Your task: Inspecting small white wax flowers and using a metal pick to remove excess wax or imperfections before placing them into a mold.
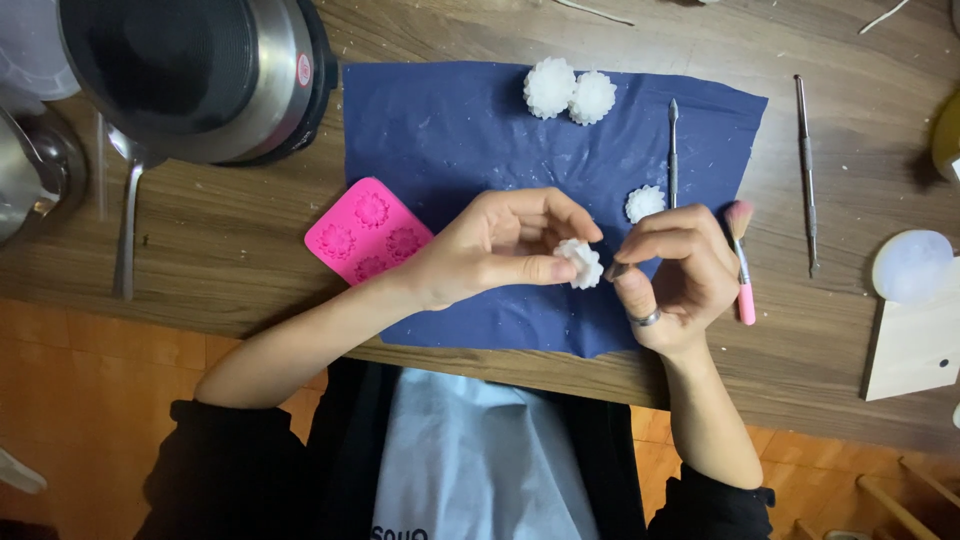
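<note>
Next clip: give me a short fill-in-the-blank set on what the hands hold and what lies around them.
1. The left hand pinches a white wax flower over the dark ____ cloth.
2. The flower-shaped silicone mould is ____.
3. On its ring finger, the right hand wears a ____.
4. Two metal picks lie nearby; ____ finished white flowers sit together at the cloth's far edge.

Missing words: blue; pink; ring; two

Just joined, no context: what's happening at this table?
A person holds a small white flower casting in the left hand over a dark blue cloth. The right hand pinches a thin tool against it. A pink mould lies to the left, and three more white flower castings rest on the cloth.
</note>
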